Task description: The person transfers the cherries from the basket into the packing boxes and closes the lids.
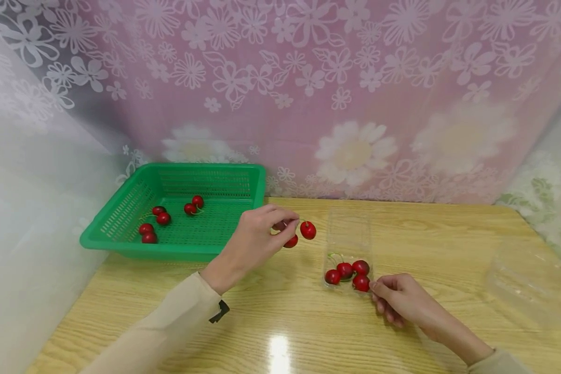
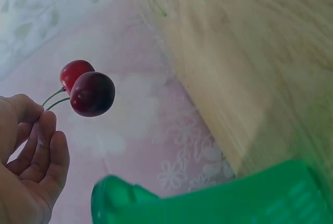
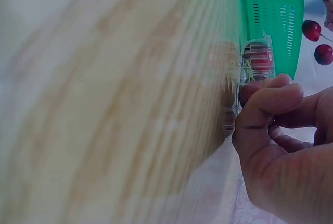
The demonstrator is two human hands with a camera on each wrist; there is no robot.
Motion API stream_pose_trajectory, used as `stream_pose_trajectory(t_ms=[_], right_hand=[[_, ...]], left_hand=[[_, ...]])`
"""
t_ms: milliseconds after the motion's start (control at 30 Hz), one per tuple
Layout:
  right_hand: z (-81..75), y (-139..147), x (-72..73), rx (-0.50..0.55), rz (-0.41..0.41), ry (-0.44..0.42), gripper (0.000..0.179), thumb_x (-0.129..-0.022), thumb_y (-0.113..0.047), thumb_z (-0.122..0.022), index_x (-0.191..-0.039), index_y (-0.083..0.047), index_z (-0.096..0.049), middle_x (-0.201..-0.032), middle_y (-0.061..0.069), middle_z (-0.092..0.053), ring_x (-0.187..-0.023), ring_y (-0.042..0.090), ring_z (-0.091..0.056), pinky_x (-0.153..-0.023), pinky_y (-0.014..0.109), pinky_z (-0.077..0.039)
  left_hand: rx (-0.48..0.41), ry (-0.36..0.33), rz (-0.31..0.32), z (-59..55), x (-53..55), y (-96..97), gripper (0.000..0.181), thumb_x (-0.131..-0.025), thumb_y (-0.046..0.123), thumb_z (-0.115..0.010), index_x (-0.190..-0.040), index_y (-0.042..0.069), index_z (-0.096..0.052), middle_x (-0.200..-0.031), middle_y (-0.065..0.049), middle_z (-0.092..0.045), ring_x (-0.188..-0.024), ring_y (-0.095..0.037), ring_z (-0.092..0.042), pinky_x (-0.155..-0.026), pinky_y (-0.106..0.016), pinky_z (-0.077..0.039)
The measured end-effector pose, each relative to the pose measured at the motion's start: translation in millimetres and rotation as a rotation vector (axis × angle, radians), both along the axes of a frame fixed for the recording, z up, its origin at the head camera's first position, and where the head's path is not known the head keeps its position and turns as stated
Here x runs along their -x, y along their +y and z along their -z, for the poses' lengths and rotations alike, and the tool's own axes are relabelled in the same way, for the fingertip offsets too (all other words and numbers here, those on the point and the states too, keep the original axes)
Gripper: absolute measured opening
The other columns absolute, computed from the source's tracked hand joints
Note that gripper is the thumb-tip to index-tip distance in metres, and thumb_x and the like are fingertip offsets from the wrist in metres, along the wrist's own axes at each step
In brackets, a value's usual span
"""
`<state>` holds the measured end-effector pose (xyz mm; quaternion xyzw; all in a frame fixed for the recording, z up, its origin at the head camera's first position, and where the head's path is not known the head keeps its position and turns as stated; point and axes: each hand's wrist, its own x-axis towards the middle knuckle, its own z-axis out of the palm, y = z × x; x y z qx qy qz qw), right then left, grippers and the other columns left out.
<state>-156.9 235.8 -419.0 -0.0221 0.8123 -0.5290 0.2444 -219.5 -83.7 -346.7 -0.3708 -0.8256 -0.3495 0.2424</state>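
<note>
My left hand (image 1: pixel 257 236) pinches the thin green stems of a pair of red cherries (image 1: pixel 308 230), which hang above the table between the basket and the box. In the left wrist view, the nearer cherry (image 2: pixel 92 94) is dark red and overlaps a brighter one. A clear plastic box (image 1: pixel 349 226) lies with its lid spread back, and several cherries (image 1: pixel 345 270) sit in its near half. At that box's near right corner, my right hand (image 1: pixel 409 304) pinches the edge between thumb and fingers. The right wrist view shows its fingertips partly covering the box and a cherry.
A green slotted basket (image 1: pixel 168 253) stands at the back left with several paired cherries (image 1: pixel 163 218) inside. More clear plastic packaging (image 1: pixel 525 285) lies at the right of the wooden table (image 1: pixel 262 322). A pink flowered curtain (image 1: pixel 280 104) hangs behind the table.
</note>
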Motion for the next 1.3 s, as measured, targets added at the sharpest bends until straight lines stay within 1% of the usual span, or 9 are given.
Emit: stream_pose_trajectory(t_ms=[133, 333, 600, 733, 967, 1033, 1100, 1200, 1300], right_hand=[[0.0, 1, -0.4, 0.012, -0.007, 0.009, 0.033, -0.109, -0.023, -0.046, -0.09, 0.0, -0.059, -0.071, 0.001, -0.058, -0.052, 0.007, -0.049, -0.045, 0.02, -0.044], [-0.4, 1, -0.9, 0.011, -0.011, -0.001, 0.033, -0.109, -0.023, -0.046, -0.089, 0.0, -0.059, -0.071, 0.0, -0.058, -0.051, 0.007, -0.048, -0.045, 0.02, -0.043], [-0.2, 1, -2.1, -0.005, 0.0, 0.003, 0.032, -0.11, -0.022, -0.045, -0.09, -0.001, -0.059, -0.07, 0.0, -0.057, -0.052, 0.007, -0.048, -0.045, 0.021, -0.043], [0.2, 1, -1.4, -0.017, 0.005, -0.006, 0.034, -0.11, -0.024, -0.045, -0.09, -0.002, -0.06, -0.07, 0.0, -0.058, -0.052, 0.007, -0.048, -0.046, 0.021, -0.043], [0.5, 1, -1.5, -0.022, 0.004, -0.007, 0.035, -0.11, -0.025, -0.045, -0.09, -0.001, -0.06, -0.069, 0.0, -0.058, -0.052, 0.008, -0.048, -0.046, 0.022, -0.044], [0.5, 1, -1.1, -0.024, 0.008, -0.011, 0.035, -0.11, -0.024, -0.044, -0.09, -0.001, -0.06, -0.069, 0.0, -0.058, -0.052, 0.008, -0.048, -0.046, 0.022, -0.044], [0.5, 1, -0.6, -0.024, 0.007, -0.008, 0.035, -0.11, -0.024, -0.044, -0.09, -0.001, -0.06, -0.07, 0.0, -0.058, -0.052, 0.008, -0.048, -0.046, 0.022, -0.044], [0.4, 0, -0.2, -0.026, 0.004, -0.002, 0.036, -0.111, -0.024, -0.044, -0.089, -0.001, -0.06, -0.07, 0.0, -0.058, -0.052, 0.008, -0.048, -0.046, 0.023, -0.044], [0.0, 0, 0.0, -0.026, 0.005, -0.001, 0.035, -0.111, -0.025, -0.044, -0.089, -0.001, -0.06, -0.07, 0.0, -0.058, -0.052, 0.008, -0.048, -0.046, 0.023, -0.045]], left_hand=[[0.008, -0.04, 0.017, 7.6, 0.9, 10.8, 0.011, -0.094, 0.004, -0.07, -0.101, 0.005, -0.079, -0.096, -0.003, -0.077, -0.078, -0.009, -0.071, -0.073, -0.017, -0.058], [0.003, -0.106, 0.018, 19.9, 2.7, 26.8, 0.011, -0.094, 0.005, -0.07, -0.101, 0.006, -0.079, -0.097, -0.003, -0.078, -0.079, -0.008, -0.071, -0.072, -0.018, -0.058], [-0.042, -0.159, 0.055, 27.3, 5.1, 46.7, 0.009, -0.095, 0.006, -0.068, -0.099, 0.006, -0.077, -0.093, -0.002, -0.077, -0.078, -0.009, -0.071, -0.074, -0.014, -0.056], [-0.099, -0.226, 0.05, 31.8, 5.3, 54.2, 0.007, -0.095, 0.005, -0.069, -0.096, 0.007, -0.075, -0.089, -0.002, -0.077, -0.076, -0.009, -0.071, -0.073, -0.014, -0.056], [-0.172, -0.357, 0.037, 36.9, 6.5, 67.4, 0.005, -0.095, 0.01, -0.07, -0.096, 0.008, -0.075, -0.087, -0.002, -0.076, -0.076, -0.005, -0.068, -0.073, -0.015, -0.056], [-0.177, -0.362, 0.047, 38.6, 7.1, 71.1, 0.005, -0.095, 0.009, -0.07, -0.096, 0.008, -0.074, -0.087, -0.003, -0.076, -0.076, -0.005, -0.068, -0.073, -0.015, -0.056], [-0.157, -0.345, 0.061, 40.6, 7.2, 74.3, 0.004, -0.095, 0.009, -0.07, -0.095, 0.008, -0.074, -0.087, -0.002, -0.076, -0.076, -0.006, -0.069, -0.073, -0.014, -0.056], [-0.089, -0.29, 0.075, 45.1, 6.8, 78.0, 0.005, -0.096, 0.007, -0.068, -0.096, 0.007, -0.073, -0.088, -0.002, -0.076, -0.078, -0.007, -0.069, -0.074, -0.012, -0.055], [-0.013, -0.238, 0.069, 49.1, 5.8, 80.5, 0.005, -0.097, 0.008, -0.067, -0.096, 0.009, -0.072, -0.09, 0.0, -0.075, -0.079, -0.006, -0.068, -0.074, -0.011, -0.054]])
